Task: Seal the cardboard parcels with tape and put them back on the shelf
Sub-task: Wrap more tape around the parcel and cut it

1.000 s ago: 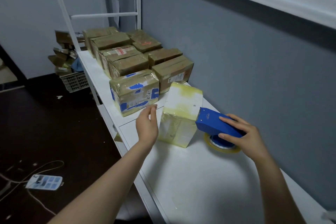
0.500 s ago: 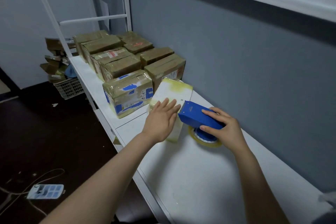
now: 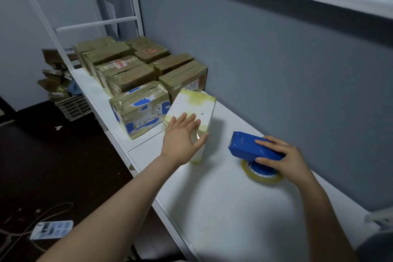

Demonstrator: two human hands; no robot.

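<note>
White parcel stands on the shelf, wrapped in yellowish tape. Risk, as judged: pressed only by a flat palm, it could be tipped or skidded into the blue-marked parcel just left of it, since nothing is gripped. Left hand is laid on its top, fingers straight and spread. Right of the parcel, the tape dispenser is clasped by the right hand, fingers curled over it, roll resting on the shelf.
</note>
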